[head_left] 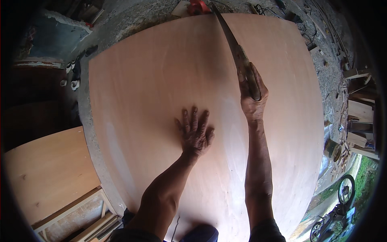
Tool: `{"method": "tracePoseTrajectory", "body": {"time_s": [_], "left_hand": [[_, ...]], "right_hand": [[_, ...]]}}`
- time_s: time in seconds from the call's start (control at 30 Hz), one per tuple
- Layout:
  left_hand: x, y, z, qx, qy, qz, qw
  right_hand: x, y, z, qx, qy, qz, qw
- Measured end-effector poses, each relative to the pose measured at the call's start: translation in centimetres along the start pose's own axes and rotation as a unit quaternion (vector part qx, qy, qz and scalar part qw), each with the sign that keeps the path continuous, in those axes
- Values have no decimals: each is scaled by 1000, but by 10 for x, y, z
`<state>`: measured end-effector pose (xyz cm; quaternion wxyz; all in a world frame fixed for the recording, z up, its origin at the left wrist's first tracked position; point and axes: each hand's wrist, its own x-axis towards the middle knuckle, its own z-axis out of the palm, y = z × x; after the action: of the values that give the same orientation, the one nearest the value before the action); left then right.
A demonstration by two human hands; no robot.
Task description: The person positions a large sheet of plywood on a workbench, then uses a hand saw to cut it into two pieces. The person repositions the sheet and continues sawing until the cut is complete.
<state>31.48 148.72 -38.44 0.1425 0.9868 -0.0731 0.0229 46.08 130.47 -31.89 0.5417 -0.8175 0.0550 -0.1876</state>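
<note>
"So, what does the head view catch?"

"A worker's left hand [195, 135] lies palm down on a broad wooden sheet [153, 88], near the centre of the frame, while the right hand [254, 101] holds a saw [240, 56] at upper right of centre."

"How do the grips stand?"

"The right hand's fingers wrap the handle [253, 86]; the left hand's are spread, pinching nothing."

"Which step is this?"

"By the look of it, positioning: the saw is over the sheet, with a soft shadow [217, 66] just left of it. Whether the blade [227, 30] touches the wood cannot be told. A dark line [176, 228] shows at the lower edge of the frame, cut or mark unclear."

"And the next move?"

"Judging from here, it calls for a settled blade, a steady right wrist and the left hand well clear."

"Which way does the saw point?"

"Its long axis runs from the handle, right of centre, upward and leaning left. The narrow tip reaches the top of the frame, seemingly past the sheet's far edge, near a red item [198, 7] on the floor [137, 20]."
</note>
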Motion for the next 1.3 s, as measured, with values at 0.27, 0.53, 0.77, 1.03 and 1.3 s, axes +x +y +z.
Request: {"method": "tracePoseTrajectory", "body": {"time_s": [0.27,0.53,0.77,1.03,1.3], "left_hand": [[0,2,-3,4,-38,-15,999],[0,3,-2,-3,-36,-10,999],[4,3,-5,-3,-64,-17,998],[4,1,-4,0,-24,-8,1000],[4,5,-6,-1,-15,-2,1000]], "right_hand": [[-3,-11,1,0,7,-2,1000],[-6,4,0,-3,5,-7,1000],[-26,14,-9,-23,12,-35,999],[9,-17,4,7,13,26,1000],[32,-3,27,34,28,-17,999]]}}
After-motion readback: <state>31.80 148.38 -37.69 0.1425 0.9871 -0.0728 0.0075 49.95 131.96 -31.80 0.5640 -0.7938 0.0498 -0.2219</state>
